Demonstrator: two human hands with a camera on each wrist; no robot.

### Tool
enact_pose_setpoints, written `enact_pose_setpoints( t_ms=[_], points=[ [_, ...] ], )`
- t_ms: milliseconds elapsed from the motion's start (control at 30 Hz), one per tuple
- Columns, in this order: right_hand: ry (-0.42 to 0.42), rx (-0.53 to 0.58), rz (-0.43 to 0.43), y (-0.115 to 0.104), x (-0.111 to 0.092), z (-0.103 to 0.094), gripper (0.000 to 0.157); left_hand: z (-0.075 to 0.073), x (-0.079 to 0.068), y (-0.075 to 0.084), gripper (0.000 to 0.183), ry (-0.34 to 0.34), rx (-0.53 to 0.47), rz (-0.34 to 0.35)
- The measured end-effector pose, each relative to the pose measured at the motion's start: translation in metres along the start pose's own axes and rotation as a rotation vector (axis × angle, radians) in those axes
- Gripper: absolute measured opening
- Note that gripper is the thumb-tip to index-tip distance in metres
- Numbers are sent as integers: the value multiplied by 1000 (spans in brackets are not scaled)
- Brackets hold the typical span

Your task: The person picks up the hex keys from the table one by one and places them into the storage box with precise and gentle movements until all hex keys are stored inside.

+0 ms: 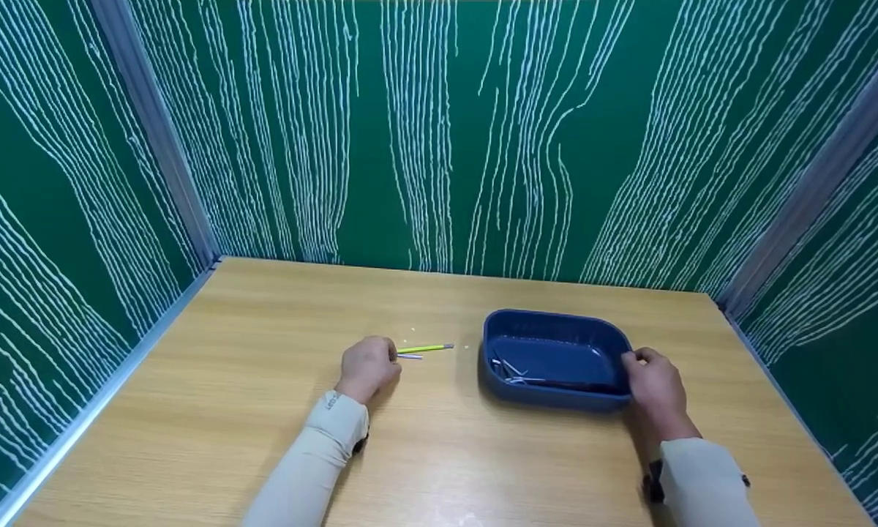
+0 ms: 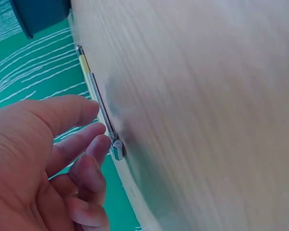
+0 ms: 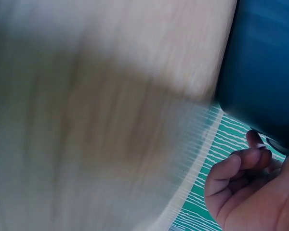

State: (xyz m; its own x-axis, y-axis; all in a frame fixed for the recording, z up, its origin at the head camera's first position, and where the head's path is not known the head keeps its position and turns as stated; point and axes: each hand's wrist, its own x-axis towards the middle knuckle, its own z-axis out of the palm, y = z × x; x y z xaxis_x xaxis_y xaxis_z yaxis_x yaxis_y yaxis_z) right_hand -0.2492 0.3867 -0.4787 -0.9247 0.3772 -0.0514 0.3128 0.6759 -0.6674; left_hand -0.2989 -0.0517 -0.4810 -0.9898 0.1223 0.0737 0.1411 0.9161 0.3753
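My left hand is low over the table beside a yellow-green pencil-like stick with a grey end. Next to it lies a slim silver stick, whose knobbed end shows in the left wrist view. There, the thumb and loosely bent fingers are close to the silver stick; whether they touch it is unclear. My right hand grips the right end of a dark blue open box by its rim. Thin metal pieces and a long dark stick lie inside the box.
A light wooden table lies under everything. Green panels with wavy white lines stand around its back and sides, joined by grey posts. Several tiny white bits are scattered near the sticks.
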Motion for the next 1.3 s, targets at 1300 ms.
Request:
enact_pose_setpoints(
  t_ms=[1300],
  points=[
    [-5, 14, -14, 0, -2, -1, 55, 1, -1, 0, 24, -16, 3, 20]
  ],
)
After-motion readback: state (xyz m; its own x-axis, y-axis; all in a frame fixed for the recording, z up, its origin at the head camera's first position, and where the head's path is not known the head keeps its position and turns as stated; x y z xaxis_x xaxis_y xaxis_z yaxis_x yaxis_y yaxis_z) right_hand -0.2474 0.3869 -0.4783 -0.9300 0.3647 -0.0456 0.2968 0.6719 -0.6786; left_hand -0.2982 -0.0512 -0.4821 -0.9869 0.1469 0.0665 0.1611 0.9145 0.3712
